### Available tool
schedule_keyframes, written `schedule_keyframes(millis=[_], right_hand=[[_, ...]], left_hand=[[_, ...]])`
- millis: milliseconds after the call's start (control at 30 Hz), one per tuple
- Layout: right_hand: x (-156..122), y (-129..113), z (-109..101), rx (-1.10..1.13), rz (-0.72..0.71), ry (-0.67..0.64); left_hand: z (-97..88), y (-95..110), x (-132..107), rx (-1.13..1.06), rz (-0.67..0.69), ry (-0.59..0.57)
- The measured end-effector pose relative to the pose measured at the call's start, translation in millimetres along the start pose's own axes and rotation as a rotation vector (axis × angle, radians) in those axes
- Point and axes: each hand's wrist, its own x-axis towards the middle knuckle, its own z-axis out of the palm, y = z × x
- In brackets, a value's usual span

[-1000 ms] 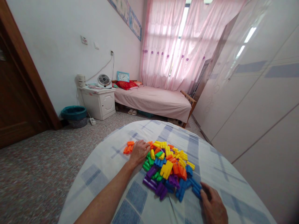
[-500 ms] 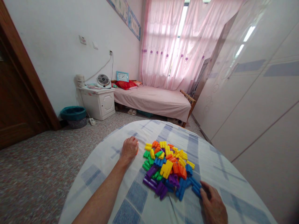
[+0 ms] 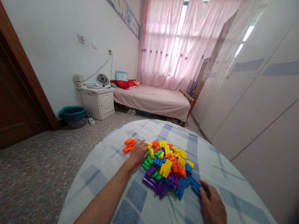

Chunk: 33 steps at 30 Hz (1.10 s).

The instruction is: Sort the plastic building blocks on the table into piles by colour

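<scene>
A pile of plastic building blocks in yellow, orange, green, blue and purple [image 3: 165, 169] lies on the round table. My left hand [image 3: 139, 152] is at the pile's left edge, fingers stretched out, their tips by a yellow block [image 3: 149, 145]; nothing shows in its grasp. Just left of that hand, apart from the pile, lie orange blocks [image 3: 129, 145], partly hidden by it. At the pile's front right, the thumb and forefinger of my right hand [image 3: 213, 202] close about the end of a blue block [image 3: 195, 186]. The other right fingers are mostly hidden.
A checked blue-and-white cloth [image 3: 95, 174] covers the table. Beyond it stand a bed [image 3: 154, 96], a white cabinet [image 3: 95, 104] with a fan [image 3: 103, 80], and a bin [image 3: 73, 116]. A white wardrobe [image 3: 254, 102] lines the right side.
My left hand has let go of the orange blocks and moved right to the pile's edge, its fingers now spread. The right hand stays at the blue block.
</scene>
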Motion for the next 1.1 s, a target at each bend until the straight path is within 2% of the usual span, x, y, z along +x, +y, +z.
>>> schedule_keyframes(millis=[267, 533, 733, 933, 1100], right_hand=[[-1, -1, -1, -0.009, 0.011, 0.007], [-1, -1, -2, -0.013, 0.005, 0.007], [-2, 0, -1, -0.004, 0.003, 0.017], [-3, -4, -1, 0.013, 0.012, 0.016], [-4, -5, 0, 0.026, 0.009, 0.029]], left_hand=[[0.2, -1, 1, -0.075, -0.02, -0.032], [13.3, -2, 1, -0.192, -0.118, 0.11], [7.9, 0, 5, -0.181, -0.064, -0.003], [4.4, 1, 19, -0.215, -0.161, -0.123], [-3.0, 2, 30, -0.241, -0.217, -0.11]])
